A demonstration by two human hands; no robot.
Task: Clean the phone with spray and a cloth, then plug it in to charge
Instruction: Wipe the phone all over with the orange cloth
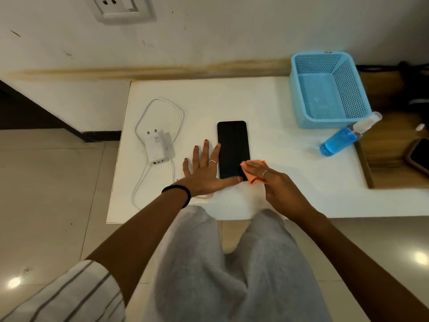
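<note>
A black phone point(232, 145) lies screen-up on the white table point(267, 105). My left hand point(204, 170) rests flat on the table against the phone's left edge, fingers straight, thumb along its near end. My right hand point(276, 184) holds a small orange cloth point(254, 171) and presses it on the phone's near right corner. A spray bottle point(343, 138) of blue liquid lies on its side at the right. The white charger point(156, 146) with its looped cable point(162, 108) sits left of the phone.
A blue perforated basket point(329, 89) stands at the table's back right. A wall socket point(120, 8) is on the wall up left. A second phone point(419, 156) lies on a wooden surface at the far right. My knees are under the table's near edge.
</note>
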